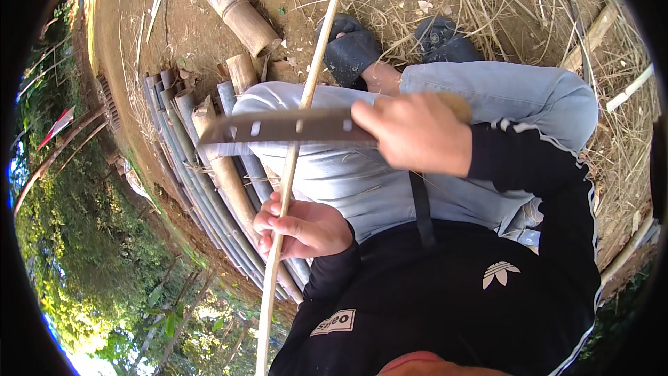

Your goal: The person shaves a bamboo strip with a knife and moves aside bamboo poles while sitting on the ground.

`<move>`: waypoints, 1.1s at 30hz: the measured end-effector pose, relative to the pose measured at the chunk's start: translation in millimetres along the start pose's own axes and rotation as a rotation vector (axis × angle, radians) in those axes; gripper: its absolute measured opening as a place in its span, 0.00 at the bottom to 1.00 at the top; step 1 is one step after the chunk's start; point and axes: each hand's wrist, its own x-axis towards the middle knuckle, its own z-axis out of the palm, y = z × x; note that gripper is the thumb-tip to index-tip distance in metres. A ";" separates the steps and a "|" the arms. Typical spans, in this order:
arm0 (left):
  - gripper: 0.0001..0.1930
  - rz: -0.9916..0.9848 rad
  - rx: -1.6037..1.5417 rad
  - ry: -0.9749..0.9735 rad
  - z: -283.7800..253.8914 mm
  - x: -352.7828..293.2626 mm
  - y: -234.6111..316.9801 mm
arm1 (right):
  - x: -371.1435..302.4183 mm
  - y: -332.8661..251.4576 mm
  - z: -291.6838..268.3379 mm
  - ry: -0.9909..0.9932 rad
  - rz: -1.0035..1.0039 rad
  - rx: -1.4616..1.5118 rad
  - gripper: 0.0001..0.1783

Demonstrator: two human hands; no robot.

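A long, pale bamboo strip (321, 47) runs from beside my feet down past my body on the left. My left hand (306, 228) grips it below its middle, the fingers bent around it. In my right hand (421, 132) is a machete (278, 129), whose broad dark blade has several square holes and points left. The blade crosses the strip above my left hand and is slightly blurred; the strip shows through one hole. Whether the edge bites into the strip, I cannot tell. The butt of the wooden handle (457, 105) shows past my right fist.
Several bamboo poles (202, 174) lie stacked on the left beside my legs in blue jeans (348, 188). A thick bamboo pole (233, 7) lies farther ahead. My dark sandals (348, 52) rest on bare earth, with straw and shavings (501, 14) scattered to the right.
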 end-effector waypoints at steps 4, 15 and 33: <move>0.12 -0.005 0.020 0.004 2.6 -2.0 2.9 | 5.0 12.8 -3.7 -0.009 0.044 -0.017 0.15; 0.11 0.011 0.005 0.000 5.8 25.1 -6.4 | 26.8 34.6 0.0 -0.010 0.075 -0.011 0.12; 0.15 0.059 0.047 0.189 6.1 50.3 -15.8 | 27.3 12.3 3.2 -0.031 -0.120 0.116 0.16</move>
